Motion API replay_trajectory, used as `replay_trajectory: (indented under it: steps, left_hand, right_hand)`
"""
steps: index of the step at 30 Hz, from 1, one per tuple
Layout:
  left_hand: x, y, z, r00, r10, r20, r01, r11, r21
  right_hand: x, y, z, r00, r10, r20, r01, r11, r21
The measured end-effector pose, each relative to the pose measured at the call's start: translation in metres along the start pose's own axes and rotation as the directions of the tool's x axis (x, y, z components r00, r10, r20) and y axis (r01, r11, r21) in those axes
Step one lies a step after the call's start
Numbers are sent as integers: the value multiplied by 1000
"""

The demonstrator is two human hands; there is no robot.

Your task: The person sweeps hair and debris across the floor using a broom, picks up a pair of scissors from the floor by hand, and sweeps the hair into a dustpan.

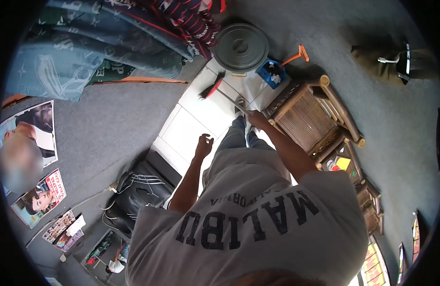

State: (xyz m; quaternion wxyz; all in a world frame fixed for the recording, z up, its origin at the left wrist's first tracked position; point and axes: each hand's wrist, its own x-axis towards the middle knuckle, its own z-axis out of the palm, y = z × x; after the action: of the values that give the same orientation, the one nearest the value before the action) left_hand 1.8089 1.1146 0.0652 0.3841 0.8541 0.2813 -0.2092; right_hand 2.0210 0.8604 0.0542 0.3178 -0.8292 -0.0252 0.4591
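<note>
My right hand [258,120] is wrapped round the handle [233,101] of a broom. The broom's red head with black bristles [212,89] is over the white tiled floor, up and to the left of that hand. My left hand [204,145] hangs over the tiles with nothing in it, its fingers loosely bent and apart. Near the broom, a blue dustpan [270,78] with an orange handle [296,55] holds dark and white bits. A lidded dark bin [241,47] stands beside the dustpan.
A bamboo chair [305,112] stands close on my right, with a bamboo table [341,164] behind it. On the left are a black padded seat [146,190] with cables and a wall with posters [41,198]. A patterned curtain [110,43] hangs at upper left.
</note>
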Motion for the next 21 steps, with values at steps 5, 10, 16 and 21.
replay_trajectory:
  steps: [5,10,16,21]
  left_hand:
    - [-29,3,16,999,49,-17,-50,997,-54]
    - [-52,-37,24,994,-76,77,70,995,77]
    - [-13,-64,32,960,-204,192,191,978,82]
    - [43,-6,9,989,-9,145,-5,996,93]
  right_hand:
    - [10,93,-11,998,-45,-51,29,964,-265]
    - [-78,144,-63,996,17,-85,-33,981,-190]
    - [-146,124,-79,988,117,-101,-141,951,-277]
    - [-91,153,-19,960,45,-276,-91,984,-156]
